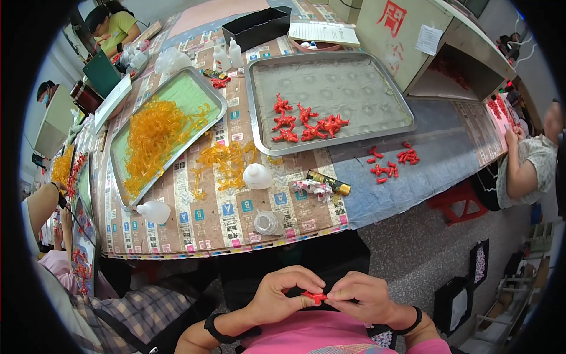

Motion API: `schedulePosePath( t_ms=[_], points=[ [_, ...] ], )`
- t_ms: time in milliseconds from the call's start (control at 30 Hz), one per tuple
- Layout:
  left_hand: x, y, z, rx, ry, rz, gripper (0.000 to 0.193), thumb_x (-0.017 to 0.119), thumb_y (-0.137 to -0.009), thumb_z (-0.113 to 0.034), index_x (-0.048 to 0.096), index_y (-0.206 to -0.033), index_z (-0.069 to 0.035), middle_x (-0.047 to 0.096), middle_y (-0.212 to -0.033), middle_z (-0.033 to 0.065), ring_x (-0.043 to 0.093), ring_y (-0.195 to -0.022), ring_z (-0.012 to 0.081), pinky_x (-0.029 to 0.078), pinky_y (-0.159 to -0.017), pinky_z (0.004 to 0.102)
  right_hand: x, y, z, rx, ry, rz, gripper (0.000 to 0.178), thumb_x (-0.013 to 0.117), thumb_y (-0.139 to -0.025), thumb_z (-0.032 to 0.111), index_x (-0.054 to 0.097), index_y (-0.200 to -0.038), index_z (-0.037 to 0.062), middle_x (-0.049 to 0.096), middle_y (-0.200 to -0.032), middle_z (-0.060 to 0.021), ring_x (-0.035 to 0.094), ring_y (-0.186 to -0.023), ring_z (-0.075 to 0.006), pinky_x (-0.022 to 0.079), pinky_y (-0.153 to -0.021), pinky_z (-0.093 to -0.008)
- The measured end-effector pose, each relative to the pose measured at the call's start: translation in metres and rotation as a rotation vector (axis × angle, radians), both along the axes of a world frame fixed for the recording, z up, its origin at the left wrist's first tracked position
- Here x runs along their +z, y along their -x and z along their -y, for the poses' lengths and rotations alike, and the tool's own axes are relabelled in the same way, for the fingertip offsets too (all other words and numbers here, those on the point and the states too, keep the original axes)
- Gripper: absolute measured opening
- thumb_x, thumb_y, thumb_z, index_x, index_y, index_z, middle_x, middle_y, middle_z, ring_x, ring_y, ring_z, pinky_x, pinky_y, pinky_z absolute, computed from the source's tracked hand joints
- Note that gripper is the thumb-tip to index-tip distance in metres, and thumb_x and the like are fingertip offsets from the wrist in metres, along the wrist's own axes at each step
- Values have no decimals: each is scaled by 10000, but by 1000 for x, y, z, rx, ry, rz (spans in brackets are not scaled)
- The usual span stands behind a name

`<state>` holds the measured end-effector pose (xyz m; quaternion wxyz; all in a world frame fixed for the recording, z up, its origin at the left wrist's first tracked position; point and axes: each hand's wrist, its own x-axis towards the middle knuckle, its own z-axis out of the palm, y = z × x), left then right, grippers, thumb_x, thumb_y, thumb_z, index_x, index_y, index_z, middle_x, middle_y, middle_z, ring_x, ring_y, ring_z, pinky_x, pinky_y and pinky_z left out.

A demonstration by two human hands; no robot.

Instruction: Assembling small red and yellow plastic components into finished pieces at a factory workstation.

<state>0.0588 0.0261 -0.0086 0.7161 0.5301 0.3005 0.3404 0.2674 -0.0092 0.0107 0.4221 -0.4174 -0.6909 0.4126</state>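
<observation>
Together left hand (280,295), right hand (359,295) pinch red piece (314,297) (over lap).

Bright, even light falls from above onto my desk (236,218), leaving only soft shadows. The steel tray (330,88) shows a dull sheen. Straight edges bow toward the black rim, where detail blurs.

Hidden and cut-off parts

The small red plastic piece (313,297) is mostly covered by fingertips (298,293); both forearms run off the lower edge, elbows unseen.
</observation>
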Motion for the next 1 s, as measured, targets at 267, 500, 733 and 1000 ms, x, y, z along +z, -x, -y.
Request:
schedulePosePath(
  t_ms=[267, 500, 733, 1000],
  points=[
    [4, 0, -1, -43, -3, -20, 208, 739, -717, 39, 668, -907, -8, 646, -964, 110, 608, -934, 175, 493, -811, 282, 3, -2, -1, -10, 3, -5, 212, 772, -684, 10, 678, -873, 22, 642, -813, -93, 614, -646, -176, 478, -532, -250],
    [7, -2, 6, -34, 551, 188, 307, 689, -785, 26, 577, -1070, 13, 634, -975, 99, 622, -923, 163, 505, -833, 275, 13, -10, -5, -1, 339, -63, 254, 749, -742, 56, 677, -982, 14, 661, -866, -96, 641, -732, -143, 512, -617, -238],
    [3, 2, 7, -125, 753, 281, 240, 637, -852, -42, 555, -1072, 10, 631, -997, 116, 645, -879, 190, 528, -813, 298, 4, -10, -1, 5, 546, -291, 209, 703, -785, 6, 662, -989, -13, 642, -921, -102, 627, -789, -113, 516, -663, -209],
    [5, 0, 8, -138, 854, 312, 187, 618, -885, -105, 568, -1036, -7, 638, -933, 87, 646, -830, 147, 525, -741, 245, 1, -8, 1, -5, 664, -430, 178, 682, -802, -7, 663, -978, -24, 632, -925, -94, 617, -802, -112, 506, -681, -202]
  ],
)
